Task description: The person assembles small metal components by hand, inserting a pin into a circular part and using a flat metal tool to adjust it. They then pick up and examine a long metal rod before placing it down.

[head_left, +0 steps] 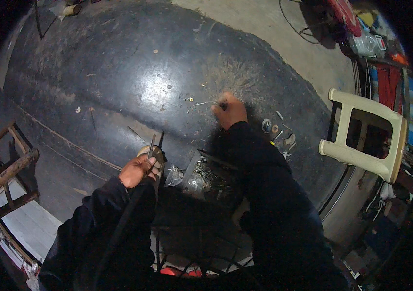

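Note:
My left hand (138, 170) is closed around a thin metal strip (151, 144) that points up and away from me. Just beyond it lies a dark curved thing with a pale rim (144, 151), partly hidden by the hand. Farther out and to the right, my right hand (231, 112) is down at the dark mat (119, 63), its fingers curled together; what they hold, if anything, I cannot make out. Beside its fingertips lie a thin metal pin (200, 104) and a small ring-shaped piece (191, 99).
Between my forearms sits a tray of small metal hardware (209, 177), with a clear plastic bag (174, 175) beside it. Loose tools and parts, including a roll of tape (266, 126), lie right of my right arm. A cream plastic stool (361, 136) lies farther right; a wooden frame (10, 167) stands left.

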{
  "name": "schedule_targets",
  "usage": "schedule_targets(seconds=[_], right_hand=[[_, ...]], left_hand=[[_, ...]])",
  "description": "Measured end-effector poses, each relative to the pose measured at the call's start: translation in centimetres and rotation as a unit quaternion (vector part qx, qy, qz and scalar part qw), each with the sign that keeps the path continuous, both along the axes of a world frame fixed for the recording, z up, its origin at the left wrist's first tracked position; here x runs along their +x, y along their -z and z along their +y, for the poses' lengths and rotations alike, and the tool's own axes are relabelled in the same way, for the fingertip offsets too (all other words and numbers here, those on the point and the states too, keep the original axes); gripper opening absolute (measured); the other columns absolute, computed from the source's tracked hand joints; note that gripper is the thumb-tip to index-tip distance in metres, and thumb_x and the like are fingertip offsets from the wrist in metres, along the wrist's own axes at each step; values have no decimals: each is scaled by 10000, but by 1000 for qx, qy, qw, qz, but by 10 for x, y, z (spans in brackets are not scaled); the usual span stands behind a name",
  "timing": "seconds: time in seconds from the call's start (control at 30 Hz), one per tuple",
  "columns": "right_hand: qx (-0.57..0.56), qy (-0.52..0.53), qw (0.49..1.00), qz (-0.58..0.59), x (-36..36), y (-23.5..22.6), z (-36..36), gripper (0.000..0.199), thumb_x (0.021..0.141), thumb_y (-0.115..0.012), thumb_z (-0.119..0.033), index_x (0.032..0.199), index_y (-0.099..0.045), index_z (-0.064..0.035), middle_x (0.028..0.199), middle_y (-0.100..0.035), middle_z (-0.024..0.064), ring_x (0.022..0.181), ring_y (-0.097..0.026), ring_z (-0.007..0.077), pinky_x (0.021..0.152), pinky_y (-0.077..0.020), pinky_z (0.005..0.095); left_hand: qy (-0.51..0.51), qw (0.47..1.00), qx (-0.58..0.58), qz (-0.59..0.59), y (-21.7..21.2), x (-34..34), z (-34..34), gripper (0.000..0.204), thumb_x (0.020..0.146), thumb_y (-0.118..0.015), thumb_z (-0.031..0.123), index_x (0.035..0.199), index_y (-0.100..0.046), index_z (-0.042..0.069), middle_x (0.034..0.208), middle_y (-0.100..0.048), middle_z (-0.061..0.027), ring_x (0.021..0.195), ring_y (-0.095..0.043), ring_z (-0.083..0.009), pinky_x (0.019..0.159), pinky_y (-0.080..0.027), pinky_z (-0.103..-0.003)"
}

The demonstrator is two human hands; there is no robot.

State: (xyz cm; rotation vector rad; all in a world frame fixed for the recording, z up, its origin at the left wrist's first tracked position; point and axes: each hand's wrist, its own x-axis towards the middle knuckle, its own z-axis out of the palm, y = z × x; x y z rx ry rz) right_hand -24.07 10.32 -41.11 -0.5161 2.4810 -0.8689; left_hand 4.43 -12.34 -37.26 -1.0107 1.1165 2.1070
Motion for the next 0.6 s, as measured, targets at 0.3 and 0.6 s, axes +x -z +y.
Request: schedule_targets(seconds=[0.3, 0.6], right_hand=[[-92, 176, 963, -181, -3, -4, 29, 220, 885, -707, -230, 945, -689, -19, 845, -702, 84, 777, -683, 232, 725, -540, 363], [-333, 239, 807, -424, 10, -34, 32, 262, 955, -627, -321, 887, -627, -68, 783, -612, 56, 629, -599, 163, 557, -503, 322]], left_hand=[[-13, 1000, -2, -2, 2, 2, 2, 262, 1057, -495, 263, 1001, -643, 54, 818, -657, -19, 708, -611, -125, 687, -499, -269], [4, 1000, -24, -10, -13, -5, 2, 252, 1055, -497, 246, 1002, -649, 52, 826, -648, -9, 737, -601, -122, 706, -487, -267]])
